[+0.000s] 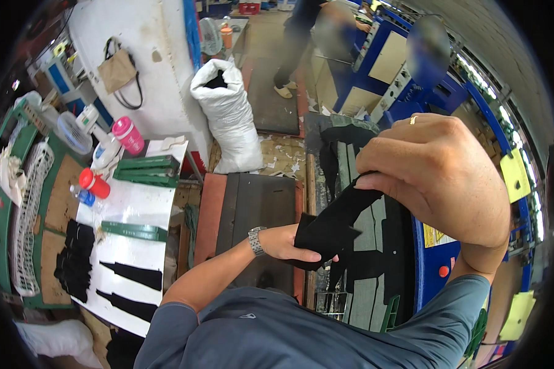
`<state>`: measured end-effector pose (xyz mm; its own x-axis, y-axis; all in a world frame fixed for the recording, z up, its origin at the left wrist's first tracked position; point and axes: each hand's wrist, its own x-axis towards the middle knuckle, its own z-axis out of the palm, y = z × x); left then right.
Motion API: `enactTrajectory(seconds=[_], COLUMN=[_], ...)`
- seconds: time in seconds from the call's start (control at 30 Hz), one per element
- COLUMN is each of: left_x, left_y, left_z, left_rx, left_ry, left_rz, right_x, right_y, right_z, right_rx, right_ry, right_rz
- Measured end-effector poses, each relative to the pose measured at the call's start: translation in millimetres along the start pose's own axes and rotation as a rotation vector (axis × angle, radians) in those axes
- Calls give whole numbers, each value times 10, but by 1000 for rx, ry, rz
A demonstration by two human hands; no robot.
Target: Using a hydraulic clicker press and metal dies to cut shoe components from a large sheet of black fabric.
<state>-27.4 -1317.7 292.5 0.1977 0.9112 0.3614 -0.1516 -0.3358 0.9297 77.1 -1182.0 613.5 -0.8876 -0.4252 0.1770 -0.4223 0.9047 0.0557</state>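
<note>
A cut black fabric piece (332, 224) stretches at a slant between my two hands. Its lower end lies in my left hand (284, 242), thumb on top and fingers mostly covered by the cloth. My right hand (428, 163), raised higher and farther right, pinches the upper end between thumb and fingers. Beneath them runs a grey-green work surface (357, 307). More black cut material (370, 264) lies on it below my hands, and a further black strip (330, 169) lies at its far end.
On my left, a white table (126, 206) bears black pieces (132, 275), green trays (146, 169), a pink tumbler (128, 135) and a red-lidded container (94, 183). A white sack (231, 117) stands ahead. A blue machine (437, 264) borders my right; another person (295, 46) stands beyond.
</note>
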Motion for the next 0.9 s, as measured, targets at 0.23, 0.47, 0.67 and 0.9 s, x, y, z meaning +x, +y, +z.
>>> enactTrajectory(seconds=[0.23, 0.47, 0.67, 0.9], left_x=[-897, -2314, -3795, -5232], left_y=[67, 38, 331, -70], left_z=[421, 652, 1080, 1868], left_rx=[-88, 248, 333, 197], left_ry=[148, 563, 880, 1351], left_rz=[23, -74, -403, -277], right_x=[557, 1415, 2279, 3339], right_y=[-681, -1317, -1910, -2578], right_z=[15, 259, 493, 1150], right_rx=[-37, 149, 81, 277], right_ry=[30, 57, -22, -184], right_rz=[-201, -390, -403, -274])
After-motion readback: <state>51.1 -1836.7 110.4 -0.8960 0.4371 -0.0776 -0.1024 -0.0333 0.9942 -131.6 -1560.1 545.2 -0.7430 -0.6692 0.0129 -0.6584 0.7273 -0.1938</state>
